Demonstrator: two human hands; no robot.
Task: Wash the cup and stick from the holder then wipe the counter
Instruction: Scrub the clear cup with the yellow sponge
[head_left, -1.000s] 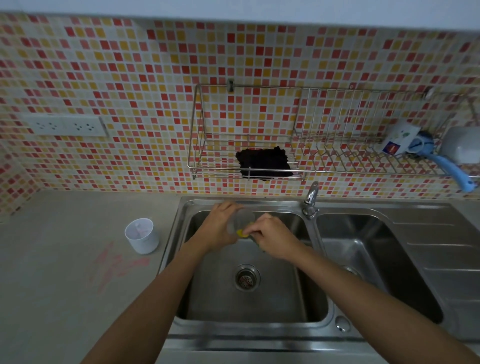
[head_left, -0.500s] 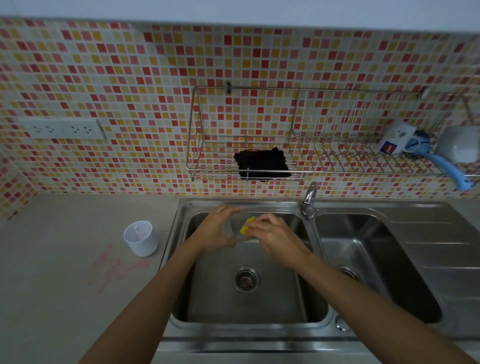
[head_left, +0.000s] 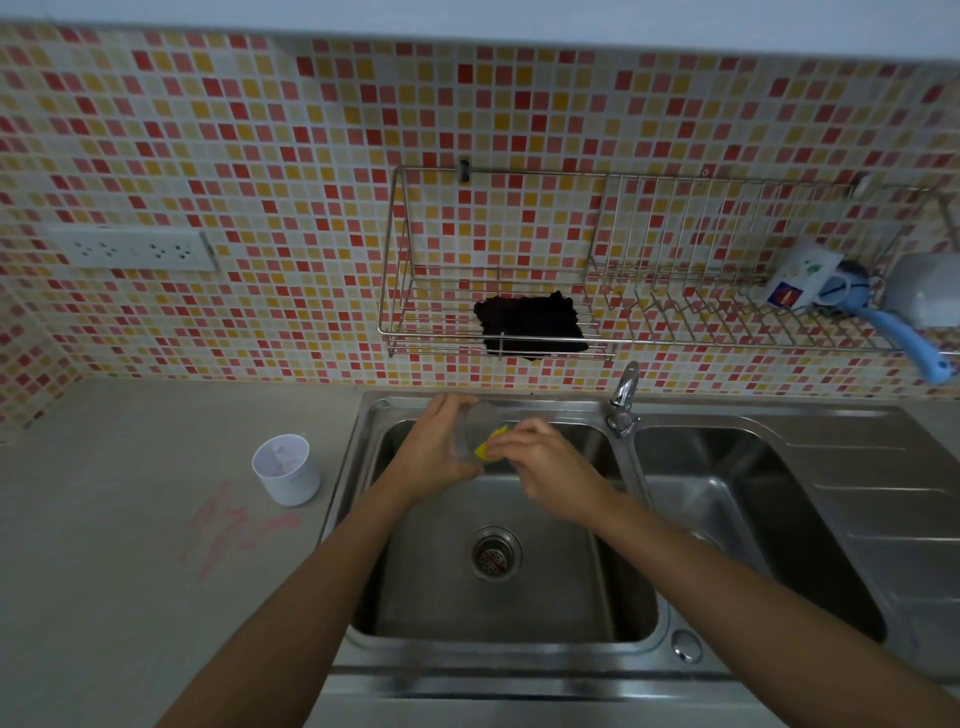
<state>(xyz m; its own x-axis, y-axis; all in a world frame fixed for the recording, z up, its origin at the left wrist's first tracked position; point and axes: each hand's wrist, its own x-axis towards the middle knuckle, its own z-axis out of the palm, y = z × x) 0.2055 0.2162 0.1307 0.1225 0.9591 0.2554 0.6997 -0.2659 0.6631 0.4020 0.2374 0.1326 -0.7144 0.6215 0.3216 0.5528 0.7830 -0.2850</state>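
- Well left of the sink (head_left: 545, 597), on the wall: white socket strip (head_left: 130, 249).
- Just left of the sink, on the bench (head_left: 130, 597): white holder (head_left: 285, 470), upright, near pink smears (head_left: 234, 525).
- Over the sink, at the back of its left basin: left hand (head_left: 431, 452), fingers curled round a clear cup (head_left: 477, 423).
- Touching the cup: yellow sponge (head_left: 491, 446), pinched in the fingers of the right hand (head_left: 550, 467).
- Above the sink, in the wire rack (head_left: 675, 343): black cloth (head_left: 530, 325).
- At the sink's back rim, by the divider: tap (head_left: 623, 389).
- Up and right of the sink, in the rack: mug (head_left: 800, 278), blue brush (head_left: 904, 338).
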